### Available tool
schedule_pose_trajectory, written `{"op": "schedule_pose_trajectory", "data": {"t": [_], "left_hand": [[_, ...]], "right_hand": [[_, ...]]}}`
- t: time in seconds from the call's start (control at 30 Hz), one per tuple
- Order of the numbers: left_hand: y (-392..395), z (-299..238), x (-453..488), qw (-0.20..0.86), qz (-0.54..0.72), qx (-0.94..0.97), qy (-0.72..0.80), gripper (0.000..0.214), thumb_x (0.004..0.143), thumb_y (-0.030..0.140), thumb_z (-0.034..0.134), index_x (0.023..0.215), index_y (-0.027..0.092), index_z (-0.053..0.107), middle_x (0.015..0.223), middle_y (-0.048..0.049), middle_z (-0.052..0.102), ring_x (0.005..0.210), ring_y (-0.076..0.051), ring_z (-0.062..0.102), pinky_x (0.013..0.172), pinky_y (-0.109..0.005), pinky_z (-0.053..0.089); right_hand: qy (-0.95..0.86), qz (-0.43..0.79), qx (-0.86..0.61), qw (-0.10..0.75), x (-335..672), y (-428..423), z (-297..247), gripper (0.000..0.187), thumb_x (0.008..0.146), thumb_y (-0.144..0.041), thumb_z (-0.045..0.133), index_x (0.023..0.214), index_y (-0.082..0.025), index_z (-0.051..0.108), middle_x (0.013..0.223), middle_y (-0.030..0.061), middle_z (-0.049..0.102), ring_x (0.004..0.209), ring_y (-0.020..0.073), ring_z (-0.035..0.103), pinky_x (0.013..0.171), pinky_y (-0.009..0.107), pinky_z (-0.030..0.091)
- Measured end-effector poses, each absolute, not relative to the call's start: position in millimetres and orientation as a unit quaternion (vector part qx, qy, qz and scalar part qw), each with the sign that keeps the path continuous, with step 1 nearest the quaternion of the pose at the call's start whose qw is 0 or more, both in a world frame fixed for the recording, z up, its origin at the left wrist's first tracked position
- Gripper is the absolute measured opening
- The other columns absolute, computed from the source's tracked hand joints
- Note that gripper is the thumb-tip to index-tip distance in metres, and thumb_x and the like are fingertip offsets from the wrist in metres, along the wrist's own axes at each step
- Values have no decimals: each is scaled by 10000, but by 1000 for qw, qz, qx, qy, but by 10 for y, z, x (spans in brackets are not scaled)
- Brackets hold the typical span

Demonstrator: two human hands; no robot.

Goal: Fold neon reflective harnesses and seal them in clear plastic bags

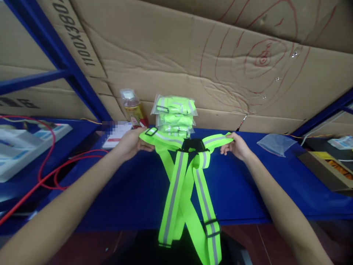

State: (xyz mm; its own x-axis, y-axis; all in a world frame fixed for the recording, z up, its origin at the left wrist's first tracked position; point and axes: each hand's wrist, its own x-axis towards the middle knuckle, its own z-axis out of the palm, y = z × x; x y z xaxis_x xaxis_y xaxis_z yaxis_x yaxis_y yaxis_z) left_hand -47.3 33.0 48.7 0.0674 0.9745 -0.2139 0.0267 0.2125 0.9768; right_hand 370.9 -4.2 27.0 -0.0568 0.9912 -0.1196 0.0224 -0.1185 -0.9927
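I hold a neon-green reflective strap vest (180, 184) stretched out above the blue table (132, 191). My left hand (131, 142) is closed on the left end of its waist band, by a black slider. My right hand (236, 145) pinches the right end. A black buckle (193, 145) sits at the middle, and two long straps with grey reflective stripes hang down, crossing past the table's front edge. Behind the vest stands a stack of folded green vests in clear bags (175, 115).
A spray can (133, 107) stands left of the stack, with a white card (117, 134) beside it. An empty clear bag (275, 142) lies at the right. Red cables (49, 173) loop at the left. Cardboard sheets (193, 55) line the back. An open box (328, 169) sits far right.
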Motion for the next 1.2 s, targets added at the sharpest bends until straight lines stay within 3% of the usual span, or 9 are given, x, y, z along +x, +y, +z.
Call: {"op": "schedule_pose_trajectory", "data": {"t": [0.17,0.27,0.33,0.43,0.6,0.7,0.83,1.03,1.2], "left_hand": [[380,360,-580,507,386,509,579,326,1028,352,611,879,65,654,576,-91,717,483,-199,685,504,-268,566],[398,321,-562,484,402,520,578,385,1021,380,625,781,80,649,549,-87,694,450,-174,635,489,-257,525],[398,314,-517,478,437,519,558,386,1002,377,634,740,95,660,579,-75,694,508,-168,635,536,-268,535],[382,322,-440,469,508,510,512,462,970,351,604,552,158,567,627,-58,688,636,-147,628,680,-262,551],[318,406,-407,574,576,462,355,607,895,320,562,355,205,310,513,-61,597,831,-206,675,839,-290,535],[244,485,-426,607,590,435,307,614,907,297,537,355,185,293,536,-60,631,945,-220,701,896,-304,535],[133,556,-403,620,571,445,301,624,917,350,513,374,165,267,908,-70,814,1031,-259,699,973,-405,555],[53,591,-271,622,565,425,337,463,964,523,479,645,201,573,706,-54,621,810,-235,642,920,-481,607],[33,537,-245,623,535,461,335,573,1002,605,506,608,189,486,709,-38,593,718,-181,608,870,-430,610]], "right_hand": [[-501,480,-580,427,3771,30,128,196,745,-334,745,710,-159,664,514,87,694,333,160,571,268,205,353],[-503,450,-582,454,3723,53,67,177,712,-298,799,721,-164,683,528,55,692,353,140,560,268,197,343],[-503,433,-569,486,3654,40,64,173,711,-315,800,751,-181,699,641,55,746,485,156,652,362,207,469],[-496,433,-514,550,3515,-20,102,143,716,-328,759,786,-211,717,906,66,820,843,220,769,685,297,645],[-415,532,-406,616,3320,-143,197,81,682,-280,697,734,-222,716,854,62,795,1028,303,749,958,441,618],[-394,575,-365,617,3255,-195,259,208,729,-311,682,563,-249,572,704,44,693,961,301,731,1001,479,599],[-395,573,-345,629,3174,-242,318,456,777,-313,680,487,-250,335,636,26,565,895,270,689,1070,514,565],[-406,573,-350,619,3080,-283,319,474,810,-404,721,524,-247,376,635,18,541,861,262,671,1059,529,565],[-408,599,-323,609,3008,-318,296,406,836,-443,713,541,-239,522,688,31,599,843,256,676,1022,505,587]]}}
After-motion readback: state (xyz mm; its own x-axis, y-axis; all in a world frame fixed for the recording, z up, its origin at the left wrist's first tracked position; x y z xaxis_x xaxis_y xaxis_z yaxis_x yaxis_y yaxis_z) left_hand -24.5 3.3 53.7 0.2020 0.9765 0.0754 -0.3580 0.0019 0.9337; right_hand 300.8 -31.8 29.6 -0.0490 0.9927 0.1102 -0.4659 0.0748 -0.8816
